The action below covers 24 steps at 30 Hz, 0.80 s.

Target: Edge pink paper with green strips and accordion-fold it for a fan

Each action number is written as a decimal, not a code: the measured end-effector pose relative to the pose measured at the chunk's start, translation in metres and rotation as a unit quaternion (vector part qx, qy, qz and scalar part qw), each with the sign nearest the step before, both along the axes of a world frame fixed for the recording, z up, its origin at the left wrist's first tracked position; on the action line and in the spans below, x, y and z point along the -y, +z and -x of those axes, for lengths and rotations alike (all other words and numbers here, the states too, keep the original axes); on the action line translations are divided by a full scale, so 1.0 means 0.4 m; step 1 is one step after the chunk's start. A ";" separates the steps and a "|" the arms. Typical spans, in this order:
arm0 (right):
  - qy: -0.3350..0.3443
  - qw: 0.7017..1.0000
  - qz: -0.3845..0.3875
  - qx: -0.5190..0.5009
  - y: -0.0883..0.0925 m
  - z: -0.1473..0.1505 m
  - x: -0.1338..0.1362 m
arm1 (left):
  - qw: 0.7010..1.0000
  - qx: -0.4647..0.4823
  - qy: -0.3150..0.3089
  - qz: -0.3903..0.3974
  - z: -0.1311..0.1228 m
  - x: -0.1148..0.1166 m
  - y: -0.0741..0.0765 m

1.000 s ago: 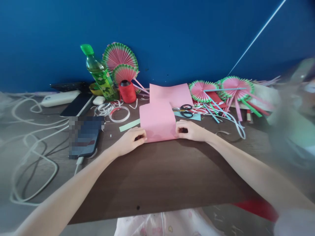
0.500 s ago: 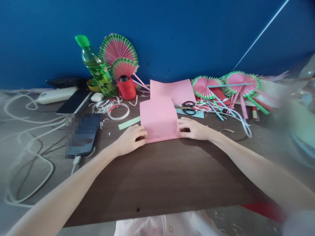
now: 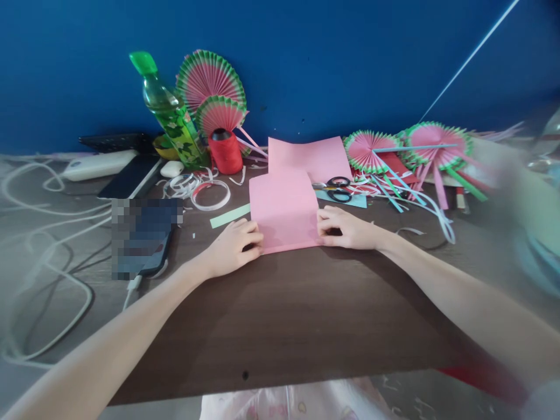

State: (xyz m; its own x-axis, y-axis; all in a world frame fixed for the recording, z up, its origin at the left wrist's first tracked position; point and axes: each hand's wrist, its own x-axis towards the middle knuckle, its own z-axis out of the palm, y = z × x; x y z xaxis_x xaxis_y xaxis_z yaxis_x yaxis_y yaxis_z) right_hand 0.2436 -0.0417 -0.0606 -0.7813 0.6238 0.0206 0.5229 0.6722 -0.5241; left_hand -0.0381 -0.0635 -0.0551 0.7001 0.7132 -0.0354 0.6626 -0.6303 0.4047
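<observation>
A sheet of pink paper [image 3: 284,210] lies on the dark table, its near edge turned in a narrow fold and its far part bowed upward. My left hand [image 3: 240,245] pinches the near left corner, fingers and thumb closed on the edge. At the near right corner my right hand [image 3: 339,227] grips the same sheet between thumb and curled fingers. Behind it is another pink sheet [image 3: 310,154], partly covered by the first. Black-handled scissors [image 3: 339,189] rest just beyond my right hand, over a light blue paper piece [image 3: 356,199]. A pale green strip [image 3: 230,216] lies near my left hand.
A green bottle [image 3: 175,122], pleated pink-and-green fans [image 3: 212,81] and a red thread spool [image 3: 225,153] stand along the blue wall. More fans [image 3: 374,150] with paper strips lie right. A phone [image 3: 149,236], a tape roll [image 3: 210,195] and white cables [image 3: 83,315] occupy the left.
The view has shifted slightly. Both hands keep their hold on the near corners of the pink paper, and the fold looks nearly the same.
</observation>
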 end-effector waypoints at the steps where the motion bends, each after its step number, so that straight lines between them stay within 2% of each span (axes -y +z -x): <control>1: 0.000 1.000 0.001 0.003 0.001 0.000 0.000 | 1.000 -0.001 -0.001 -0.002 0.000 0.001 -0.001; 18: -0.003 1.000 -0.008 0.022 0.002 0.001 0.006 | 1.000 -0.017 0.010 -0.012 -0.004 0.007 -0.001; 24: -0.008 1.000 -0.004 0.017 0.007 0.001 0.011 | 0.999 -0.015 0.044 -0.020 -0.001 0.013 0.006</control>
State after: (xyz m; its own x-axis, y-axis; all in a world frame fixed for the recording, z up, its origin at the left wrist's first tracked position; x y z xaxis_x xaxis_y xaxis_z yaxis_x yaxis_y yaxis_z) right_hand 0.2430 -0.0461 -0.0578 -0.7709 0.6369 -0.0007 0.5517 0.6672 -0.5005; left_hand -0.0377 -0.0685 -0.0529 0.6338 0.7730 -0.0260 0.7272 -0.5842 0.3604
